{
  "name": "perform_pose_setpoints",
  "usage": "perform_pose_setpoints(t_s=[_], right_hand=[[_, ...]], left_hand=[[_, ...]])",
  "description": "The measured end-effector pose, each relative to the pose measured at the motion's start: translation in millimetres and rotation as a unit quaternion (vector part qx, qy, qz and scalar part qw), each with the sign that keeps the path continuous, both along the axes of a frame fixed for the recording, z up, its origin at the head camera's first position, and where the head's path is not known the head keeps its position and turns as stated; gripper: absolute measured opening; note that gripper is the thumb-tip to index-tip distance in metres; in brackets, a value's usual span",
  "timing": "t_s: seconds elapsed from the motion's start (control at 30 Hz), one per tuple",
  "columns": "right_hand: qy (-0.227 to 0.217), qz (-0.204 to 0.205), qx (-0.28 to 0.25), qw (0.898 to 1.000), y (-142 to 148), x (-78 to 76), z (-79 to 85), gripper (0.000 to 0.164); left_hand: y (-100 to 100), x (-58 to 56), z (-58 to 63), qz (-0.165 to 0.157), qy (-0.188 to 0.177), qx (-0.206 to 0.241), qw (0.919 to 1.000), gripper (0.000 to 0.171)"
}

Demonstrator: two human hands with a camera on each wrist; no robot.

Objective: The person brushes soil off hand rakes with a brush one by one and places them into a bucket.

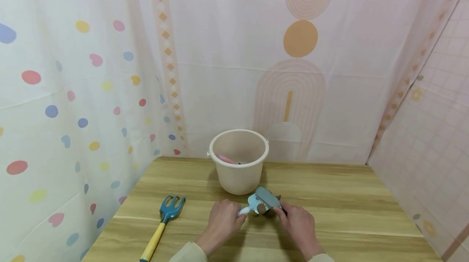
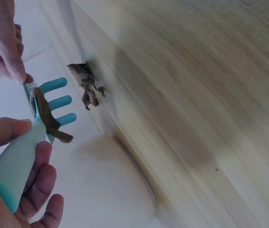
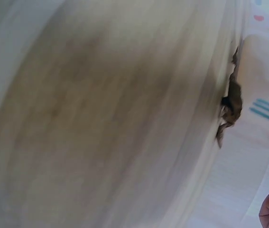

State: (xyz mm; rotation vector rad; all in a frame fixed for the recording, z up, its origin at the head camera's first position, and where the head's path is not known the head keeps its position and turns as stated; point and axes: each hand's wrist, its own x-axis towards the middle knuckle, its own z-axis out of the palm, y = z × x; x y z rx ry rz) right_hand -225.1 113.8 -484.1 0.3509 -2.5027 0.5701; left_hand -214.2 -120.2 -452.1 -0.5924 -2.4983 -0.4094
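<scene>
The left hand [image 1: 225,218] has its fingers curled round the smooth, pale handle of a light blue tool [image 1: 253,201]; the left wrist view shows that handle as thick and rounded, with a greener patch at its end. A brown leaf [image 2: 43,108], curled and dry-looking, lies against the tool's head. The right hand [image 1: 299,223] is closed too, thumb and fingers gripping the dark end of a grey tool [image 1: 268,197], whose flat, blunt-ended face slants over the blue one. Three slim teal prongs [image 2: 60,101], rounded at the tips, show just beyond the leaf in the left wrist view; which tool they belong to I cannot tell.

Both tools are above the middle of the worktop [image 1: 337,205], in front of the bucket. Under them, crumpled brown leaves [image 2: 83,78] with ragged edges rest on the wood-grained surface, partly hidden from above.

The bucket [image 1: 239,180] stands upright near the worktop's back edge, cream and smooth, tapering downward from a thick round rim; a pink object [image 1: 227,159] shows inside. Towards the worktop's left edge lies a fork [image 1: 161,229] with a curved blue head and a straight yellow handle. Creased, printed curtains [image 1: 220,91] hang behind and at the sides.
</scene>
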Motion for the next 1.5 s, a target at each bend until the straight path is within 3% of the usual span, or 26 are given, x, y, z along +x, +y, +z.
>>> perform_pose_setpoints(t_s=[0.37,0.6,0.87,1.23,1.5], right_hand=[[-0.001,-0.019,-0.027,0.999,1.8,-0.4,-0.2,0.025],[0.021,-0.033,-0.045,0.998,3.9,-1.5,0.0,0.026],[0.008,0.029,-0.016,0.999,6.4,-0.3,-1.3,0.026],[0.004,-0.002,-0.004,1.0,7.0,-3.2,-3.9,0.015],[-0.023,-0.021,-0.001,1.0,8.0,-3.0,-6.2,0.026]], left_hand=[[0.4,0.7,-0.2,0.004,-0.008,-0.003,0.9999,0.032],[-2.8,-0.4,-2.0,0.004,-0.011,0.001,0.9999,0.033],[-5.5,-2.1,-0.5,0.008,-0.015,-0.003,0.9998,0.037],[-4.9,0.0,0.1,0.002,-0.014,0.0,0.9999,0.036],[-3.8,2.1,0.9,0.007,-0.01,-0.002,0.9999,0.035]])
